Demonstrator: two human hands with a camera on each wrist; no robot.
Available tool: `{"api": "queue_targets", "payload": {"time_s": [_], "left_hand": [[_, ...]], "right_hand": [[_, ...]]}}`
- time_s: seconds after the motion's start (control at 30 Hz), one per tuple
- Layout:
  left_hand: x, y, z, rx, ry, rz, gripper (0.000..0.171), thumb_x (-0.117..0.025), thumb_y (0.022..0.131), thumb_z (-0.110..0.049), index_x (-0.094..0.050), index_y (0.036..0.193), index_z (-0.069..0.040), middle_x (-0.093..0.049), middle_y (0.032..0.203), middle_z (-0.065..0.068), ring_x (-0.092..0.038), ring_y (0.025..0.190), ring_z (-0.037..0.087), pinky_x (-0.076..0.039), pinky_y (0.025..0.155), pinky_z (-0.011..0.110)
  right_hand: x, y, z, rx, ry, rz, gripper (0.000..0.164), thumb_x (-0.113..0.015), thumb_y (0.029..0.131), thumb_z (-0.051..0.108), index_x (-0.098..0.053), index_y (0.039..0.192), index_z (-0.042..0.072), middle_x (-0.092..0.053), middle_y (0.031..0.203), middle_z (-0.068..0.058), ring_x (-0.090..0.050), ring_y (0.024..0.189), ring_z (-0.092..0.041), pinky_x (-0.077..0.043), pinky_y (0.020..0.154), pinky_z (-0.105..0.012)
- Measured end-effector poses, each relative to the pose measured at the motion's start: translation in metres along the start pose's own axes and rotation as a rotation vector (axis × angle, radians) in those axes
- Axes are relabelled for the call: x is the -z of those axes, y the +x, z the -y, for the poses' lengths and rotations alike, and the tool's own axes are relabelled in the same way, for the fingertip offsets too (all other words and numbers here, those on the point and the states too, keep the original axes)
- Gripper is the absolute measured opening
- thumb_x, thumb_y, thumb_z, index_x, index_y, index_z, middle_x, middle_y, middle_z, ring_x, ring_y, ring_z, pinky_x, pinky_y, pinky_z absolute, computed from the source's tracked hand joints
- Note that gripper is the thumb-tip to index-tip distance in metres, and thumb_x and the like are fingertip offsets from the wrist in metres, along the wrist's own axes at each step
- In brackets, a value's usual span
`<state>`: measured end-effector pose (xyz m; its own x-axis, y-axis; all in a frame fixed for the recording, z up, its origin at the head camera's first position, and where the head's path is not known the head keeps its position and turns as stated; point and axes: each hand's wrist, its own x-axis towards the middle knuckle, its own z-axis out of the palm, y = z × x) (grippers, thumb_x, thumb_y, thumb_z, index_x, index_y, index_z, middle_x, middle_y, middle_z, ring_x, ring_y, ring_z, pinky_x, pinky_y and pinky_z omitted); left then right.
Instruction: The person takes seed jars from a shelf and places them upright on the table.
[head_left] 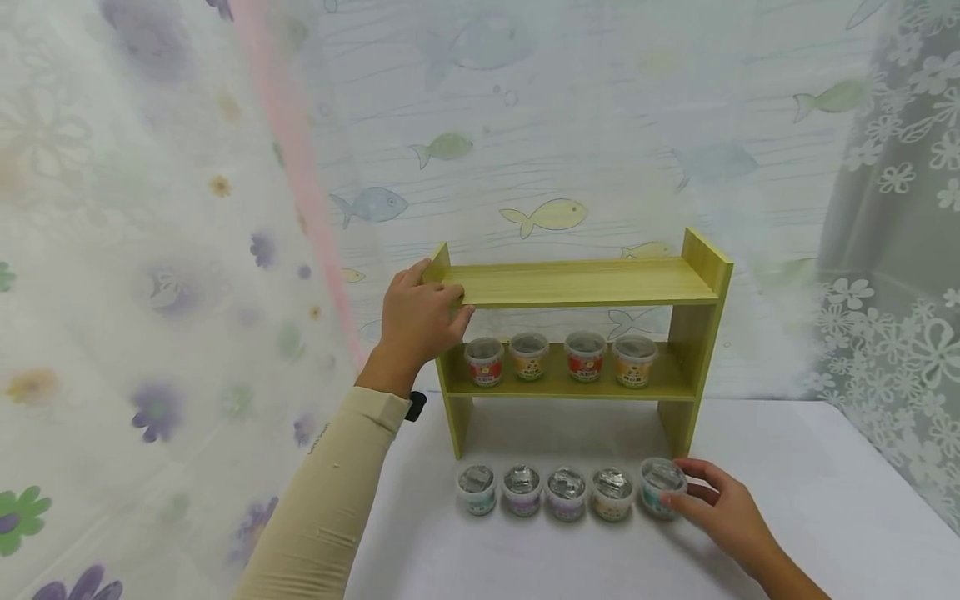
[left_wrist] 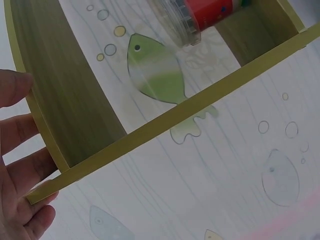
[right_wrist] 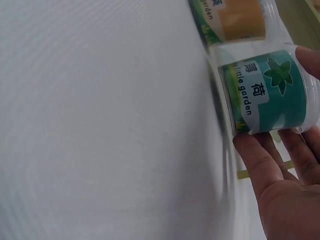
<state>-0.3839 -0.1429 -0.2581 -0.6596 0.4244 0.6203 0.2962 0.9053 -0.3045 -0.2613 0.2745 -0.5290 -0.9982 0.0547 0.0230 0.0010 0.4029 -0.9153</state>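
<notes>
My left hand grips the top left corner of a yellow-green wooden shelf, its fingers around the side panel in the left wrist view. At the right end of a row of lidded plastic tubs on the white table, my right hand holds a tub with a teal label. Thumb and fingers lie on opposite sides of this tub, whose label shows a green leaf and "little garden". Beside it stands a tub with an orange-tan label; further left are tubs with purple labels and another teal one.
On the middle board stand several tubs with red labels and yellow-orange labels. A curtain printed with fish hangs behind the shelf. A flowered curtain is at the left, and lace hangs at the right.
</notes>
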Motion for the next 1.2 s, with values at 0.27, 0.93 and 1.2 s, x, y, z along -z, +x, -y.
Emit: {"api": "queue_targets", "payload": {"time_s": [0.27, 0.93, 1.2], "left_hand": [[-0.002, 0.002, 0.000, -0.016, 0.008, -0.028, 0.029, -0.061, 0.100, -0.049, -0.077, 0.105, -0.025, -0.081, 0.096, 0.001, -0.052, 0.142, 0.029, -0.038, 0.119, 0.049], [-0.002, -0.003, 0.001, -0.011, 0.027, -0.021, 0.033, -0.057, 0.101, -0.051, -0.077, 0.109, -0.025, -0.081, 0.098, 0.000, -0.051, 0.143, 0.029, -0.041, 0.116, 0.050], [-0.003, -0.001, 0.001, -0.004, 0.018, -0.033, 0.031, -0.059, 0.100, -0.051, -0.077, 0.106, -0.026, -0.081, 0.098, 0.000, -0.051, 0.143, 0.029, -0.041, 0.116, 0.050]], "right_hand": [[-0.002, -0.001, -0.005, -0.013, 0.012, 0.010, 0.076, -0.083, 0.088, 0.037, -0.050, 0.149, 0.009, -0.050, 0.153, -0.020, -0.065, 0.127, -0.031, -0.060, 0.082, -0.027], [-0.003, 0.001, -0.001, -0.010, -0.039, 0.041, 0.075, -0.084, 0.088, 0.029, -0.047, 0.148, 0.002, -0.048, 0.152, -0.029, -0.065, 0.123, -0.040, -0.061, 0.083, -0.029], [0.004, 0.000, 0.008, 0.072, -0.160, 0.010, 0.081, -0.084, 0.087, 0.038, -0.045, 0.148, 0.001, -0.051, 0.150, -0.027, -0.056, 0.133, -0.048, -0.058, 0.096, -0.046]]}}
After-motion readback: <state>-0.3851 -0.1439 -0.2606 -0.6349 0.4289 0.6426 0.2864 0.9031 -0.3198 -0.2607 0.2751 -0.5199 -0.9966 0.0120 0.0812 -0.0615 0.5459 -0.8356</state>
